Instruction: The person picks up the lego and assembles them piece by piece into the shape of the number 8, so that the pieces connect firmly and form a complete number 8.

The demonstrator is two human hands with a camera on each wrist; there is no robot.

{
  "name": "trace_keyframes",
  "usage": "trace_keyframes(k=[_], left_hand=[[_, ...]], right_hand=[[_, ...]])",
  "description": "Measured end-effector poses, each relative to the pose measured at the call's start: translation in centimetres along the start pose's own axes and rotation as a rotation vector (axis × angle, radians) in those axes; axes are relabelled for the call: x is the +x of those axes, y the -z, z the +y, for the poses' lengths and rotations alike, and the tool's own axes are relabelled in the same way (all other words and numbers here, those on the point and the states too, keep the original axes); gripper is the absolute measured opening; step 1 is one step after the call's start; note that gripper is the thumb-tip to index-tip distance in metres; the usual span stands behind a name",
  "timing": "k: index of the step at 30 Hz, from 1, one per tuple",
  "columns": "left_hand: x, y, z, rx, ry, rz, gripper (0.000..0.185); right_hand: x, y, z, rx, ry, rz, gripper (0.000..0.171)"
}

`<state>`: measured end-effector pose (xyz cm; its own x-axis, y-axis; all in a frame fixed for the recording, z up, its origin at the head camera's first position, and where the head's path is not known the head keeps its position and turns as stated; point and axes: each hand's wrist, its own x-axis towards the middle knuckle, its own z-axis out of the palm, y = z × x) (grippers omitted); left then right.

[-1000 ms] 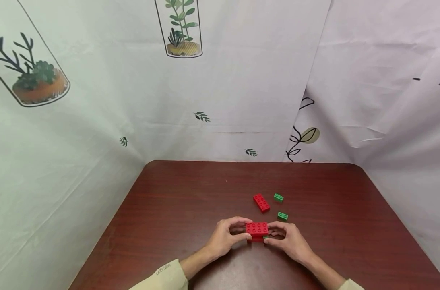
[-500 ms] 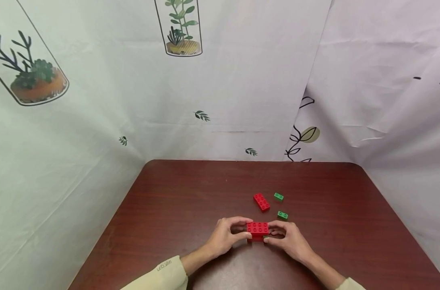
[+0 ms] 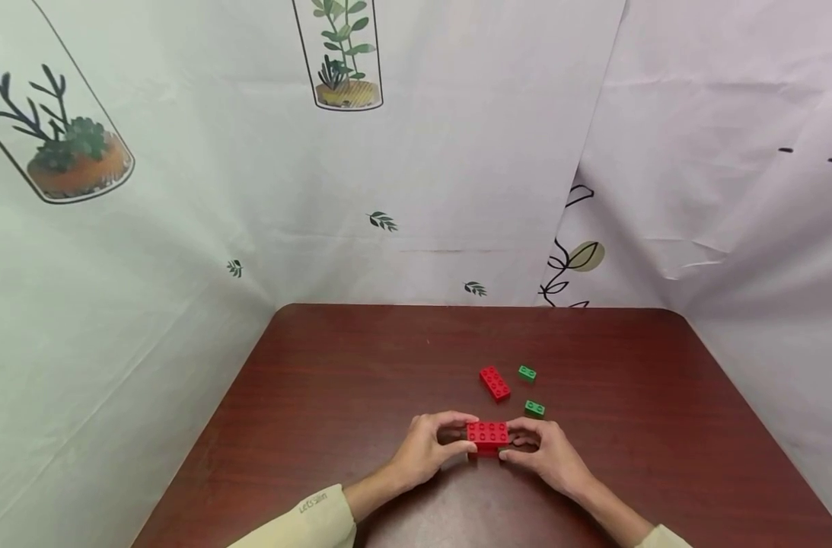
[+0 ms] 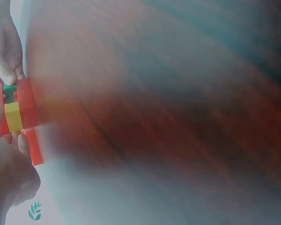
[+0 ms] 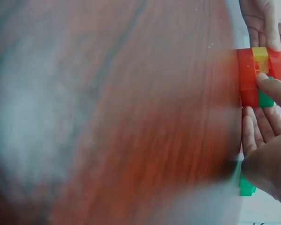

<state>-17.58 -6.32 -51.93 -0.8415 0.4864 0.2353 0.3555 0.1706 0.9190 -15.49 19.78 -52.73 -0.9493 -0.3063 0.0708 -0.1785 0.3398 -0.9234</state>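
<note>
Both hands hold one stack of bricks (image 3: 487, 436) just above the dark red table (image 3: 333, 396). A red eight-stud brick forms its top; the wrist views show a yellow brick (image 5: 260, 57) and a green brick (image 5: 265, 99) sandwiched between two red layers. My left hand (image 3: 435, 444) pinches the stack's left end (image 4: 19, 110) with thumb and fingers. My right hand (image 3: 539, 449) pinches its right end, thumb at the front edge. The stack's underside is hidden in the head view.
A loose red brick (image 3: 494, 383) lies just beyond the hands, with two small green bricks (image 3: 527, 373) (image 3: 534, 409) to its right. Printed white cloth (image 3: 416, 167) walls the table on three sides. Bare table spreads to the left.
Hardly anything has moved. Both hands keep the same grip on the stack, which stays at the same spot.
</note>
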Motion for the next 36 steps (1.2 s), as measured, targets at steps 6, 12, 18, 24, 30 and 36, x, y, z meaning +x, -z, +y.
trace_keyframes(k=[6,12,18,24,30,36], left_hand=[[-0.3,-0.1,0.1,0.103,-0.062,0.011,0.035],[-0.1,-0.1,0.0,0.238,-0.098,0.027,0.036],[-0.1,0.1,-0.1,0.409,-0.134,0.032,0.037],[-0.2,0.4,-0.3,0.417,-0.065,-0.033,0.052],[0.0,0.8,-0.2,0.348,-0.044,-0.037,0.054],[0.5,1.2,0.4,0.346,-0.1,0.018,0.036]], right_hand=[[-0.1,-0.1,0.0,0.017,0.01,-0.003,0.039],[-0.1,0.0,-0.1,-0.003,0.022,-0.001,0.039],[-0.2,0.0,-0.2,-0.004,0.026,-0.002,0.038],[-0.1,0.0,-0.1,-0.003,0.003,-0.01,0.039],[0.0,0.1,0.0,-0.016,-0.004,-0.01,0.04],[0.1,0.2,0.1,-0.015,0.0,-0.008,0.039]])
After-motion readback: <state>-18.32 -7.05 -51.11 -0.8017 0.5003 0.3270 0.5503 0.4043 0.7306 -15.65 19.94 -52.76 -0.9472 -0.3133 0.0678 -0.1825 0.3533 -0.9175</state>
